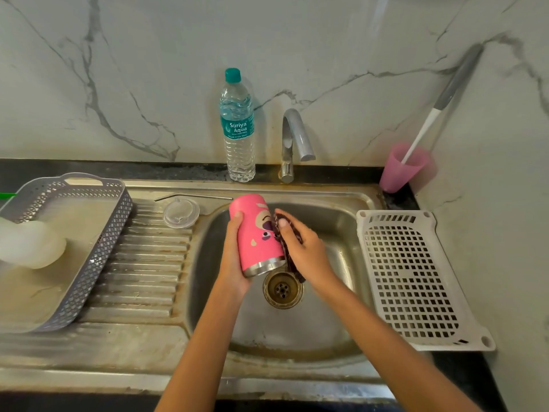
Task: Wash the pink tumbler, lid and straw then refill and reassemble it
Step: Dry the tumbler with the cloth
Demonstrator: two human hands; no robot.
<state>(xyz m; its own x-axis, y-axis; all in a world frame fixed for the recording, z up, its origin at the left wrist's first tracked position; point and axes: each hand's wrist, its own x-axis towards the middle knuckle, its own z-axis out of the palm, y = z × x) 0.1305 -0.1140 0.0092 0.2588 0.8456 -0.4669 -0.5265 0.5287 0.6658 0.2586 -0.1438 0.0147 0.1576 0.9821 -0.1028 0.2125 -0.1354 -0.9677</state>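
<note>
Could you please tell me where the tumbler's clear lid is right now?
In the head view, the clear lid lies on the drainboard left of the basin, just in front of the metal straw.

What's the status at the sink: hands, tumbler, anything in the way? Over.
Left hand grips pink tumbler over sink. Right hand holds dark scrubber against its side. Lid, straw lie on drainboard. Nothing blocking.

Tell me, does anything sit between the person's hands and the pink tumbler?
The left hand grips the pink tumbler directly, with nothing between them. The right hand holds a dark scrubbing cloth against the tumbler's side, so the cloth lies between them.
</note>
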